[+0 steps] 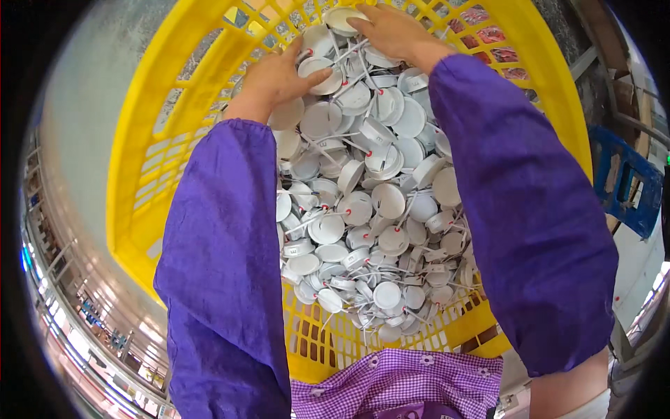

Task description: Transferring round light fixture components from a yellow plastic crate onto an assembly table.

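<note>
- White discs point(388, 201), head view: heaped between the arms and under both hands, in the yellow basket point(125, 171).
- Left hand point(278, 78) spread, thumb across one; right hand point(394, 31) at another's edge, grip hard to tell!
- Purple sleeves point(223, 209) hide the heap's flanks.
- Discs smooth, round, wire-tailed; basket slatted plastic; checked cloth point(398, 384) nearer the body.
</note>
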A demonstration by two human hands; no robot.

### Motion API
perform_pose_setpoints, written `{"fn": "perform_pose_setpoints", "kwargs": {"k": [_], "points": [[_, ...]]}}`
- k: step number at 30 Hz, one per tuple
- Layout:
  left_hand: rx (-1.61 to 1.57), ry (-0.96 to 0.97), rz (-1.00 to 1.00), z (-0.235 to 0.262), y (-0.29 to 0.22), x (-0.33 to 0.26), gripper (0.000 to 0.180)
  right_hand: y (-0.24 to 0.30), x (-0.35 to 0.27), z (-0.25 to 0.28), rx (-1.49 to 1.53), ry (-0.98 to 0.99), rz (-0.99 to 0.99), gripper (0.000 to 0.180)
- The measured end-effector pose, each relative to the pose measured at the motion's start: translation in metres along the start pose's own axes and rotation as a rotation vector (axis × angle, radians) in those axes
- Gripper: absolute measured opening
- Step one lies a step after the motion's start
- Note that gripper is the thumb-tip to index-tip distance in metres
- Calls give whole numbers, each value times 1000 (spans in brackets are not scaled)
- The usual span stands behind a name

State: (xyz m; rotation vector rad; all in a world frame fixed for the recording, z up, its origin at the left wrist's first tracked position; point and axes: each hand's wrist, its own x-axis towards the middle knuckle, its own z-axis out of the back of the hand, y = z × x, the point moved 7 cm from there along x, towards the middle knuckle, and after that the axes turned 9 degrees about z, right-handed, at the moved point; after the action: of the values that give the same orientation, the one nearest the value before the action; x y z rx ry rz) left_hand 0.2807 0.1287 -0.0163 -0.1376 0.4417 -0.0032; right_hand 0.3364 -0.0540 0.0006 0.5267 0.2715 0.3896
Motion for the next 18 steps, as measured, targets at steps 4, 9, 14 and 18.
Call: {"fn": "perform_pose_setpoints", "kwargs": {"k": [4, 9, 14, 18], "points": [[-55, 77, 180, -6, 16, 15, 100, 12, 15, -8, -116, 295, -104, 68], [-139, 252, 174, -15, 24, 29, 93, 12, 22, -33, -227, 412, -100, 59], [-48, 235, 15, -49, -12, -10, 83, 3, -21, -86, -61, 785, 197, 106], [-153, 156, -48, -71, -34, -58, 84, 15, -59, -83, -152, 724, 140, 92]]}}
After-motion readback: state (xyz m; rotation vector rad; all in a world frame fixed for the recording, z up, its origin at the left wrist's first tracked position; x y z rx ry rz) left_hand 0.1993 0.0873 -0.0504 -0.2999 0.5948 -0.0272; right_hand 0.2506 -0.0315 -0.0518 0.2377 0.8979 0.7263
